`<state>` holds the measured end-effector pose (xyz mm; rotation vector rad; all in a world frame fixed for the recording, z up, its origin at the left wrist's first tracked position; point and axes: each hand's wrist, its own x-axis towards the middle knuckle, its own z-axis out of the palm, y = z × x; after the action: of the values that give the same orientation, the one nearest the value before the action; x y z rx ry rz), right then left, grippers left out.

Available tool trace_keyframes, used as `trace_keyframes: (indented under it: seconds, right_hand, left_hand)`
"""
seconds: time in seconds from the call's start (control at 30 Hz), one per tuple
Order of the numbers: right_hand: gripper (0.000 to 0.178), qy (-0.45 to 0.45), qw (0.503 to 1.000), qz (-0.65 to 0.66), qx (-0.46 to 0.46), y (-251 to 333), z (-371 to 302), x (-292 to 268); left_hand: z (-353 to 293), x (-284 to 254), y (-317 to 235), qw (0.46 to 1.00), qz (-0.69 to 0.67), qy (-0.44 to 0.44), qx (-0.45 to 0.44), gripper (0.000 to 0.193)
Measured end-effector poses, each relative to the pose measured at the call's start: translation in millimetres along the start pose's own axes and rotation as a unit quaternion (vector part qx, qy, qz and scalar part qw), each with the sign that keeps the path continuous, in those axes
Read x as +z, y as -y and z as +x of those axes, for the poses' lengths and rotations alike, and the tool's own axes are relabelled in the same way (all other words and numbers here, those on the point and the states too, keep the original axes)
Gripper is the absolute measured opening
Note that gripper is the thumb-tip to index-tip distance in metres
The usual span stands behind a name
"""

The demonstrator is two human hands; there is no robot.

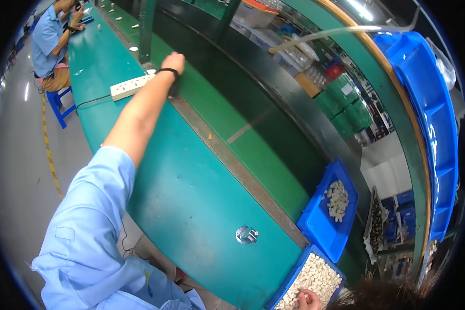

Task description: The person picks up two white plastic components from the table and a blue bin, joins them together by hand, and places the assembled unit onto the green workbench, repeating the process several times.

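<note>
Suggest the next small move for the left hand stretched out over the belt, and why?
Probably draw the left hand back toward the body. It is at full stretch by the green belt near the white power strip, seemingly holding nothing, while the right hand rests in the blue bin of white parts.

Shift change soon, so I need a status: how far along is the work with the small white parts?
Done: several white parts already lie far along the green belt. In hand: the left hand stretches out over the belt, while the right hand digs in the near blue bin of white parts. Left: that bin looks full, and the second blue bin holds more.
</note>
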<state>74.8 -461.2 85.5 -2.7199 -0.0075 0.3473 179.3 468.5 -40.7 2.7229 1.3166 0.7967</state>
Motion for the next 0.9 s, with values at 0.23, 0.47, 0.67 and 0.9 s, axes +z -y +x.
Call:
trace_keyframes:
  seconds: [0.23, 0.47, 0.67, 0.9]
  right_hand:
    - [0.011, -0.149, 0.978, 0.122, -0.085, 14.3, 20.6, 2.3]
    - [0.012, 0.02, 0.963, 0.099, -0.252, 118.5, 45.3, 37.1]
    - [0.016, 0.085, 0.916, -0.009, -0.393, 143.0, 67.4, 94.3]
    - [0.016, 0.035, 0.926, 0.013, -0.376, 138.7, 60.2, 93.7]
  left_hand:
    - [48.3, 1.2, 108.5, 0.987, 0.02, 0.157, 0.019, 0.023]
    - [34.0, 51.1, 19.4, 0.966, -0.155, 0.208, 0.02, 0.019]
    - [-98.9, -56.3, -115.3, 0.879, -0.355, 0.242, 0.207, 0.022]
    - [-288.1, -171.9, -194.8, 0.708, -0.436, 0.388, 0.398, 0.024]
